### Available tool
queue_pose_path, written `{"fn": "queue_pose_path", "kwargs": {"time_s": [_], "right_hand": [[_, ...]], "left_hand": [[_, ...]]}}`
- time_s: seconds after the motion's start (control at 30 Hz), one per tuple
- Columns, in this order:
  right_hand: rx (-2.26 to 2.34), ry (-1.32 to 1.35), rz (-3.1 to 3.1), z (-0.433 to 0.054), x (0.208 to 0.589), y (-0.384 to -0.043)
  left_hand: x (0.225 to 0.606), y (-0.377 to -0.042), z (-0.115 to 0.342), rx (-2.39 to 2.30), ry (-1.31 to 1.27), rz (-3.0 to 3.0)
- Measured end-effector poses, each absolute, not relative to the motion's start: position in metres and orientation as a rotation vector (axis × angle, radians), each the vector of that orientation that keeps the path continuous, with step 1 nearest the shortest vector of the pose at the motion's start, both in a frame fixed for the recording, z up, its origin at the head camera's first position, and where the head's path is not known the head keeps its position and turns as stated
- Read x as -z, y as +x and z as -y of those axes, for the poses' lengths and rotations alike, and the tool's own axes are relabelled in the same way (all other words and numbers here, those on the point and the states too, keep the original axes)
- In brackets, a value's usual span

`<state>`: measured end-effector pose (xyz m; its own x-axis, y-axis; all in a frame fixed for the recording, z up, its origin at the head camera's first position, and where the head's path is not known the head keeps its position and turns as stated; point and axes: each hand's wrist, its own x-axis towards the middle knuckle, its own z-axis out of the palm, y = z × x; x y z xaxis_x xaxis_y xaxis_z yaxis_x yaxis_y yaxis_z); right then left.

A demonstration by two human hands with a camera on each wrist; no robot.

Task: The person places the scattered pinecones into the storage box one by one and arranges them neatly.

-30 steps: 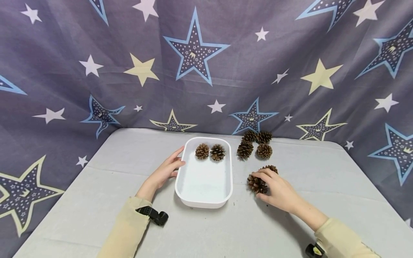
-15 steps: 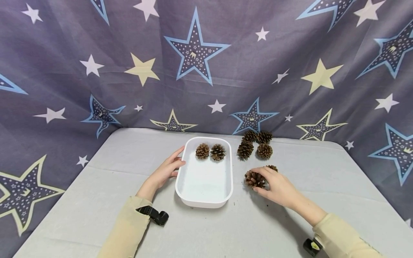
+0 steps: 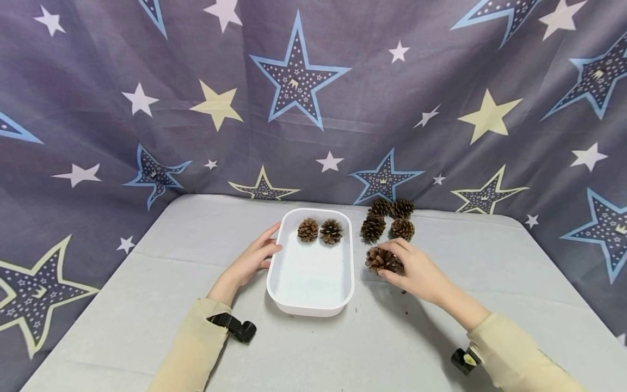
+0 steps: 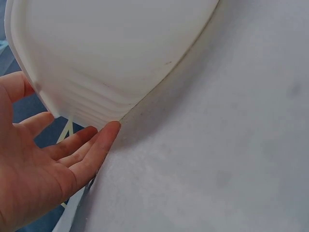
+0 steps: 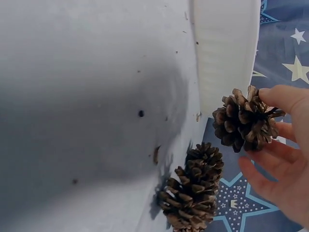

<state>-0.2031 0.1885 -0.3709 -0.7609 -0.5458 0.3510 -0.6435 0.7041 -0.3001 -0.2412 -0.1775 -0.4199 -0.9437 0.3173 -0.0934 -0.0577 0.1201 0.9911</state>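
Observation:
A white rectangular plastic tub (image 3: pixel 311 312) stands on the table with two brown pine cones (image 3: pixel 308 231) side by side at its far end. My left hand (image 3: pixel 249 263) rests on the tub's left side; in the left wrist view its extended fingertips touch the outer wall. To the right of the tub, my right hand (image 3: pixel 417 274) grips a pine cone (image 3: pixel 381 259) between thumb and fingers. The right wrist view shows this cone raised off the table, and another cone (image 5: pixel 193 186) standing below it.
Several more pine cones (image 3: pixel 373 227) lie grouped at the back of the table, right of the tub. Small dark crumbs dot the grey tabletop (image 3: pixel 372 348). A star-patterned cloth (image 3: pixel 294 141) hangs behind the table.
My right hand has lifted the pine cone and carried it left and toward the back. It now hides the cone that lay beside it. The left hand and tub stay put.

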Motion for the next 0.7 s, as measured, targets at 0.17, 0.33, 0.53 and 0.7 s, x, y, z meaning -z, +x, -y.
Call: {"fn": "queue_pose_path", "kwargs": {"time_s": [0.17,0.33,0.53,0.7], "right_hand": [[-0.599,0.937,2.704,-0.181,0.365,-0.206],[-0.630,0.919,2.703,-0.175,0.360,-0.211],[-0.633,0.919,2.692,-0.166,0.354,-0.216],[-0.624,0.938,2.686,-0.157,0.349,-0.222]], "left_hand": [[0.420,-0.241,0.177,-1.898,0.249,-2.122],[0.420,-0.240,0.176,-1.895,0.246,-2.122],[0.420,-0.240,0.177,-1.909,0.253,-2.111],[0.420,-0.241,0.177,-1.908,0.255,-2.111]]}}
